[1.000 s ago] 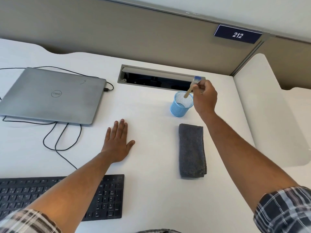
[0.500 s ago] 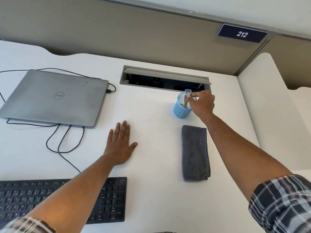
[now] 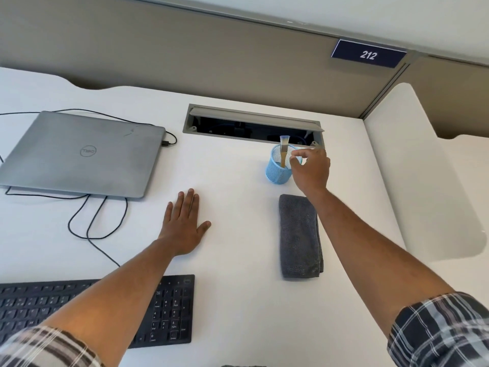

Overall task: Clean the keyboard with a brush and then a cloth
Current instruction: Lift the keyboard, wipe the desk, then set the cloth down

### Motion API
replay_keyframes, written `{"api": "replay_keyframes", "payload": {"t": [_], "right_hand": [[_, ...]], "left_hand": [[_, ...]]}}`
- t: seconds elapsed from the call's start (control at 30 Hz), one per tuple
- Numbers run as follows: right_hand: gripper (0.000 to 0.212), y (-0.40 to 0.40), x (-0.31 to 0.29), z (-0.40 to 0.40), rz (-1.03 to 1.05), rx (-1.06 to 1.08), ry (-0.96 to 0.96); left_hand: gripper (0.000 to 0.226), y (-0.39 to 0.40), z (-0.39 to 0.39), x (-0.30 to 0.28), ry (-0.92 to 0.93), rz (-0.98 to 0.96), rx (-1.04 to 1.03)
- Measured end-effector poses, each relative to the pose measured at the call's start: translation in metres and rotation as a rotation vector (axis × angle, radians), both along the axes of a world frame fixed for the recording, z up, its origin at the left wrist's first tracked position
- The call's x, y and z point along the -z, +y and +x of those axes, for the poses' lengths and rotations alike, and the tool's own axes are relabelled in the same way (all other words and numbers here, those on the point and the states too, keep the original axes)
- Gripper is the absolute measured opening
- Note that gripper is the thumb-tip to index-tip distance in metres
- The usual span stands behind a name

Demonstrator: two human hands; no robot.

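Right hand point(image 3: 312, 169) above the near rim of a blue mesh cup point(image 3: 277, 172), thumb and forefinger curled toward each other with a small gap between, gripping nothing, just beside the brush point(image 3: 284, 152). Brush upright in the cup, wooden handle down inside the mesh, pale bristled head above the rim, apart from the fingertips. Left hand point(image 3: 184, 229) flat on the white desk point(image 3: 238, 300), fingers straight and close together, thumb splayed to the right, palm down, holding nothing. Folded grey cloth point(image 3: 300, 237) lengthwise on the desk, just nearer than the cup, partly under the right forearm. Black keyboard point(image 3: 169, 311) at the near left edge, crossed by the left forearm, number pad exposed. Closed silver laptop point(image 3: 82, 154) at far left, black cables point(image 3: 90, 221) looping out from beneath it. Open cable tray point(image 3: 251, 123) recessed in the desk behind the cup. Navy sign point(image 3: 368, 54) reading 212 on the partition above. Plaid sleeves at both lower corners.
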State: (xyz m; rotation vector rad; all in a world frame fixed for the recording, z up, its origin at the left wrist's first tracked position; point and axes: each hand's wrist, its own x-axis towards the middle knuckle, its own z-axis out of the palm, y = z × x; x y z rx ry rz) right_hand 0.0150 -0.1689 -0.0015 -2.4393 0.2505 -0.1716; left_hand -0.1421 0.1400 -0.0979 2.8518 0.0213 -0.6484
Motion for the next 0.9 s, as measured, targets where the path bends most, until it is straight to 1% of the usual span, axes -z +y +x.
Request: {"api": "replay_keyframes", "payload": {"t": [0.17,0.27,0.37,0.47,0.63,0.77,0.9], "right_hand": [[0.018,0.015,0.003,-0.048,0.014,-0.098,-0.016],[0.020,0.031,0.008,-0.082,-0.020,-0.174,-0.055],[0.023,0.051,0.015,-0.114,-0.032,-0.249,-0.058],[0.027,0.072,0.026,-0.142,-0.038,-0.299,-0.050],[0.043,0.121,0.040,-0.187,-0.048,-0.329,0.048],[0.058,0.160,0.044,-0.219,-0.104,-0.377,0.119],[0.067,0.189,0.048,-0.249,-0.173,-0.433,0.161]], "left_hand": [[0.085,0.005,0.005,-0.008,0.072,-0.015,0.019],[0.083,0.014,0.007,-0.020,0.106,-0.058,0.040],[0.079,0.029,-0.001,-0.032,0.065,-0.100,0.015],[0.079,0.048,-0.022,-0.039,0.007,-0.084,0.034],[0.080,0.092,-0.060,-0.048,-0.012,-0.033,0.053],[0.080,0.129,-0.090,-0.050,-0.043,-0.010,0.072],[0.080,0.158,-0.116,-0.053,-0.085,0.015,0.071]]}}
